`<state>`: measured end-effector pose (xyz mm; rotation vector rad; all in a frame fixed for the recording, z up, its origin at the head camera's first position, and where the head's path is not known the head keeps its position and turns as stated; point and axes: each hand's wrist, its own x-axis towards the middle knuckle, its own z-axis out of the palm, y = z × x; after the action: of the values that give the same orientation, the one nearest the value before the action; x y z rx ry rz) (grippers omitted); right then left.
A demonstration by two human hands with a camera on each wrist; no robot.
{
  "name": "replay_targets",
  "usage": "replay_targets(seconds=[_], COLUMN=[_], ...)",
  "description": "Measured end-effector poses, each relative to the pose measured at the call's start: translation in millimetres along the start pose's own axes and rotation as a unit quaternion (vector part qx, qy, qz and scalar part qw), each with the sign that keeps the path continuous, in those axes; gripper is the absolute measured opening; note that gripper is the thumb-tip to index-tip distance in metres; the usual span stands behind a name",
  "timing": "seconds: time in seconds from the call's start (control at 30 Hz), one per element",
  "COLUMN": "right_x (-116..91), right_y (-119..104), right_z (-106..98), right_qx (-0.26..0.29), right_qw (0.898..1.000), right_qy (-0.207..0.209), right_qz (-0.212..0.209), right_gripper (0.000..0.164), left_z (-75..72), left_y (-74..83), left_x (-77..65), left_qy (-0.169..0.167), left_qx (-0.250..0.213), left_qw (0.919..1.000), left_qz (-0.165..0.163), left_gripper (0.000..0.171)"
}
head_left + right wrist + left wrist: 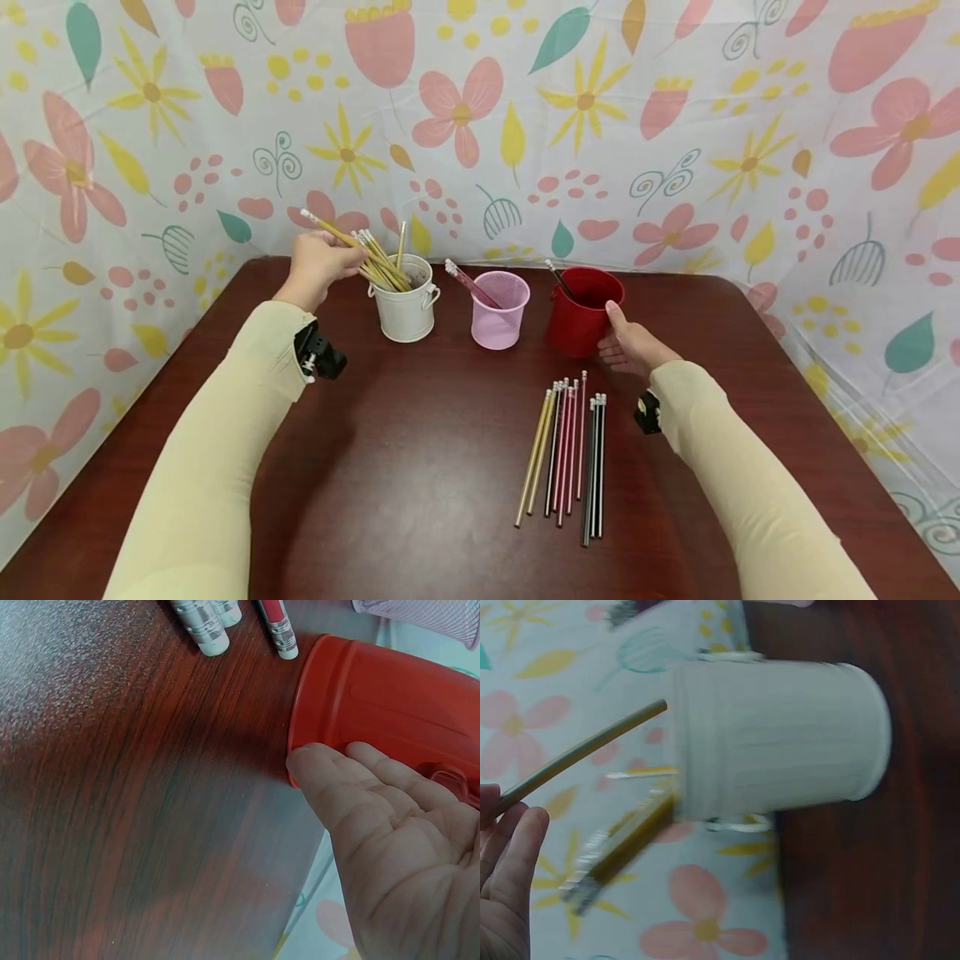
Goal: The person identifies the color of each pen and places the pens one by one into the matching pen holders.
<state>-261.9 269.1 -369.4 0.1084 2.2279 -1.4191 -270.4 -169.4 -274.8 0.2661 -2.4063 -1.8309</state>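
My left hand pinches a gold pencil between thumb and fingers. Its eraser end points up and left, and its lower end is at the mouth of the white bucket. Several gold pencils lean inside that bucket, erasers up. On the right, my right hand touches the side of the red bucket, thumb by the rim and fingers extended along the wall. A black pencil leans in the red bucket.
Between the buckets stands a pink mesh cup with a few dark red pencils. On the table lie loose gold pencils, dark red pencils and black pencils. A flowered cloth hangs behind.
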Motion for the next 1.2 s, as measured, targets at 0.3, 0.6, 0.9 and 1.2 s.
replay_targets(seconds=[0.3, 0.6, 0.9, 1.2], right_x=[0.9, 0.5, 1.3, 0.1], right_y=[2.1, -0.6, -0.6, 2.4], right_z=[2.9, 3.3, 2.0, 1.2], right_qx=[-0.001, -0.004, 0.002, 0.008], right_qw=[1.000, 1.000, 1.000, 1.000], right_qy=[0.003, 0.007, 0.000, 0.005], right_qz=[0.001, 0.004, 0.001, 0.007], right_gripper=[0.101, 0.103, 0.104, 0.103], left_z=[13.8, 17.0, 15.3, 22.0], left_y=[-29.9, -35.3, -38.9, -47.2], left_x=[13.9, 16.2, 17.8, 17.6], left_qy=[0.001, 0.007, 0.003, -0.027], left_qx=[0.071, 0.126, 0.177, 0.224], left_qw=[0.9974, 0.9920, 0.9842, 0.9740], left_qz=[-0.014, 0.006, 0.008, 0.016], left_gripper=[0.032, 0.030, 0.032, 0.032])
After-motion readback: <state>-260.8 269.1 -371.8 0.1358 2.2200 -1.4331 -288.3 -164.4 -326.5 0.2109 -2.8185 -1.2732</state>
